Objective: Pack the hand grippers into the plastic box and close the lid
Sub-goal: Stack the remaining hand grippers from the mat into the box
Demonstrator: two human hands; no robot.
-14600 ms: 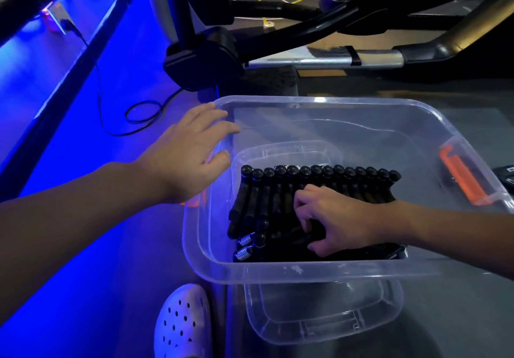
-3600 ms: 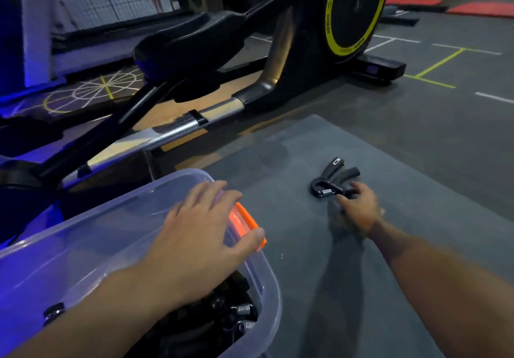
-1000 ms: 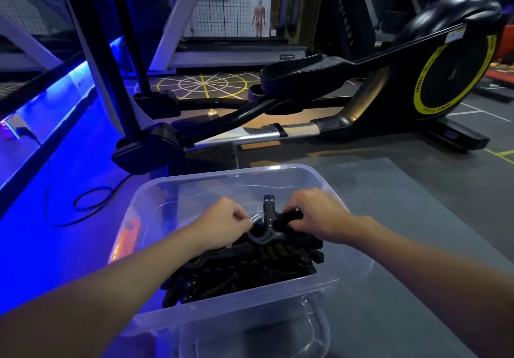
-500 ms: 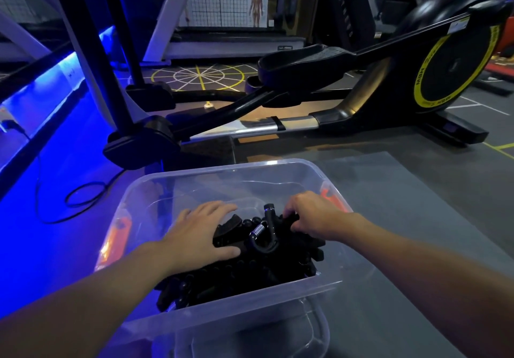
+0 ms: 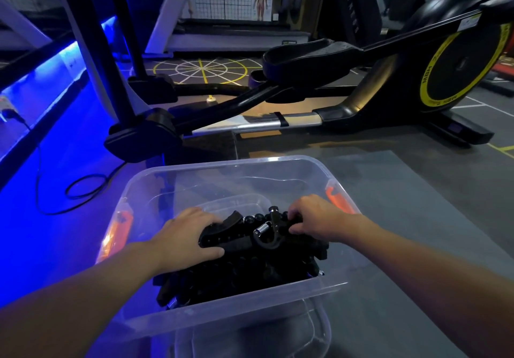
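Note:
A clear plastic box (image 5: 222, 306) with orange side latches (image 5: 335, 195) stands on the floor in front of me. Several black hand grippers (image 5: 250, 271) fill its near half. One more black hand gripper (image 5: 258, 232) with a silver spring lies on top of the pile. My left hand (image 5: 183, 239) grips its left handle, thumb underneath. My right hand (image 5: 314, 220) pinches its right handle with curled fingers. Both hands are inside the box. The clear lid (image 5: 314, 332) lies under the box, showing at the near edge.
A black elliptical trainer (image 5: 306, 85) with a yellow-ringed flywheel stands just behind the box. A grey mat (image 5: 403, 204) spreads to the right. A black cable (image 5: 80, 190) loops on the blue-lit floor at left. A treadmill stands further back.
The top hand gripper has come down from above the pile onto it. My left hand, flat on it half a second ago, has closed round its left handle. My right hand keeps its hold.

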